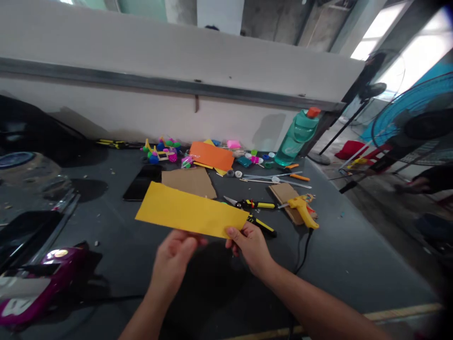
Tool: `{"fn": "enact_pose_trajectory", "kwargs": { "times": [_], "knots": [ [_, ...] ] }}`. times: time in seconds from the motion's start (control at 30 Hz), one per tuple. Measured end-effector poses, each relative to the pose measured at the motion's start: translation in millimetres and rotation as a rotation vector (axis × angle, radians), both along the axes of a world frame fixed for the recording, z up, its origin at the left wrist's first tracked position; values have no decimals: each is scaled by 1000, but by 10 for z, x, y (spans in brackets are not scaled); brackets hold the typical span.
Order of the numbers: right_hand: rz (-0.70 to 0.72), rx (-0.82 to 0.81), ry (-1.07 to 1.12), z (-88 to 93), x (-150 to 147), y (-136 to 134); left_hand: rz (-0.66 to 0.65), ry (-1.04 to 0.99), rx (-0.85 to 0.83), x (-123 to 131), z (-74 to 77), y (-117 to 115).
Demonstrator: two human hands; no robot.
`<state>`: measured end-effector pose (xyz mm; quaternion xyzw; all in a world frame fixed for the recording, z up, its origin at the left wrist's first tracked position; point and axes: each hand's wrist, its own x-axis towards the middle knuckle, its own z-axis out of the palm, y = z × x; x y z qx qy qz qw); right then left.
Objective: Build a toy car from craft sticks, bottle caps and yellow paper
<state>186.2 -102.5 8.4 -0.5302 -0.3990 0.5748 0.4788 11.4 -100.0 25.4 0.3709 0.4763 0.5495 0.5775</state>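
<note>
A rectangular yellow sheet of paper or card (pixel 184 210) is held up above the dark table, tilted slightly down to the right. My right hand (pixel 251 243) pinches its lower right corner, with the thumb on the front face and the fingers behind. My left hand (pixel 173 257) is at the sheet's lower edge, left of my right hand. Its fingers are loosely bent and the thumb lies in front, with no grip on the sheet visible. Behind the sheet lie a piece of brown cardboard (pixel 191 182) and yellow-black scissors (pixel 256 204), partly covered by it.
A yellow glue gun (pixel 302 210) rests on cardboard pieces at right, its cord trailing forward. A teal bottle (pixel 297 137) stands behind it. Orange sheets (pixel 212 155) and small colourful toys (pixel 161 151) lie along the wall. A black phone (pixel 141 182) and purple device (pixel 53 278) are at left.
</note>
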Motion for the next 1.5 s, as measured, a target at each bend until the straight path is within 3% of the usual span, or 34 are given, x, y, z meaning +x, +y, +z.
{"fn": "enact_pose_trajectory", "kwargs": {
  "times": [0.07,0.13,0.27,0.4,0.47,0.57,0.67,0.83,0.9,1.0,1.1,1.23,1.33,1.5],
  "knots": [
    [60,-18,-27,21,-28,-25,-171,140,-109,91,2,-62],
    [111,-18,-53,53,-39,-49,-169,191,-145,140,9,-97],
    [132,43,-116,124,-8,-70,9,176,-121,82,-13,-69],
    [35,108,-209,206,151,-28,325,4,-94,-43,-65,18],
    [-28,173,-286,268,281,18,360,-2,-67,-77,-75,43],
    [-54,284,-472,385,454,110,223,86,-37,-78,-61,36],
    [31,343,-605,499,501,210,76,171,-18,-52,-17,7],
    [351,166,-349,604,326,323,-119,303,18,-16,141,16],
    [417,123,-284,614,245,348,-190,368,46,3,239,72],
    [260,162,-269,594,168,369,-217,411,91,58,367,224],
    [110,157,-163,525,134,356,-183,262,102,153,397,393],
    [158,51,75,391,109,287,-172,67,85,284,278,478],
    [143,52,70,313,91,231,-170,187,84,327,172,426],
    [3,283,-272,302,75,152,-141,550,248,314,98,285]
  ]
}}
